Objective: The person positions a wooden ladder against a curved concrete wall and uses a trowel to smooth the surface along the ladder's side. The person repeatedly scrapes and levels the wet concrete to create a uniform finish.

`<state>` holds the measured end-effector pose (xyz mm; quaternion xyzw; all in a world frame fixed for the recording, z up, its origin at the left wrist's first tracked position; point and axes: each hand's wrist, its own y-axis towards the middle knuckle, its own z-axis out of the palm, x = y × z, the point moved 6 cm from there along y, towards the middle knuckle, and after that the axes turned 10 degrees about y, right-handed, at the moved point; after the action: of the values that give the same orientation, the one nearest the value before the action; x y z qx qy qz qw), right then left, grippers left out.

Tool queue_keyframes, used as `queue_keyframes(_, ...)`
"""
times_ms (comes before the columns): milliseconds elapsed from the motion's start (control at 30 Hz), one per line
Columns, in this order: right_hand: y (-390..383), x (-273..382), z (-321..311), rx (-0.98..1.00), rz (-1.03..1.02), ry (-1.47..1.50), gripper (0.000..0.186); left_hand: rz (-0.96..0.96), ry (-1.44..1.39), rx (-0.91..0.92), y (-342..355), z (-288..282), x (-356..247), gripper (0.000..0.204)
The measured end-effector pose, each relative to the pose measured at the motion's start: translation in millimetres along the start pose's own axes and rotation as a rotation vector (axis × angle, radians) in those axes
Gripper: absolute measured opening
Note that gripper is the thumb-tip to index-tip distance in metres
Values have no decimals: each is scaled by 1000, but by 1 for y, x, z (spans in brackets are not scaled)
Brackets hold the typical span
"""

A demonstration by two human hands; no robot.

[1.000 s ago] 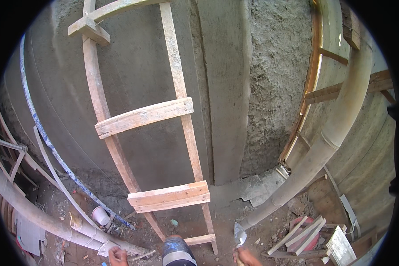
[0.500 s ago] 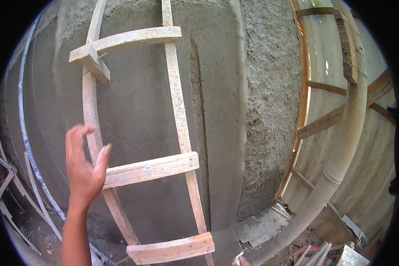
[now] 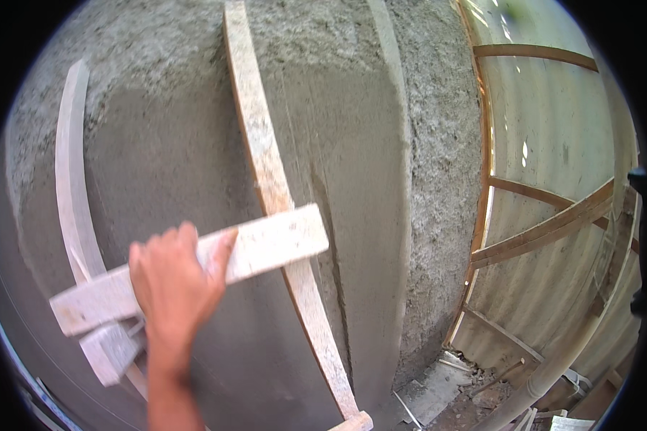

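My left hand (image 3: 172, 276) grips a whitish wooden rung (image 3: 284, 233) of a rough timber ladder, fingers wrapped over its upper edge and thumb on its face. The ladder's right rail (image 3: 244, 100) and left rail (image 3: 72, 165) reach upward against a grey wall (image 3: 165, 165), smooth render lower down and rougher near the top. A short wooden block (image 3: 108, 352) is fixed below the rung's left end, beside my wrist. My right hand is out of view.
A corrugated sheet partition (image 3: 539, 129) with wooden battens (image 3: 546, 230) stands on the right, along with a long pale pole (image 3: 532, 388). Rubble (image 3: 492, 384) and broken sheet pieces (image 3: 438, 391) lie at its foot. A blue-white strip (image 3: 21, 366) is at the lower left.
The view has swung upward along the ladder. My left hand has risen from low down, open in mid-air, onto the upper rung. My right hand and the trowel have left the view.
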<state>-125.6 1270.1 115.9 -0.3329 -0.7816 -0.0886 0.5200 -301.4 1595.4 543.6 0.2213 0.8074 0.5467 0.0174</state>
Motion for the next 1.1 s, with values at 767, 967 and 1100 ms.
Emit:
queue_keyframes(767, 57, 192, -122, -96, -165, 396, 31, 22, -82, 512, 44, -1, -1, 58)
queue_keyframes(967, 124, 277, -128, -128, -518, 337, 26, -60, -28, 555, 52, 10, -32, 69)
queue_keyframes(1100, 182, 362, -143, -173, -735, 426, 30, -69, -28, 525, 48, 10, -36, 65)
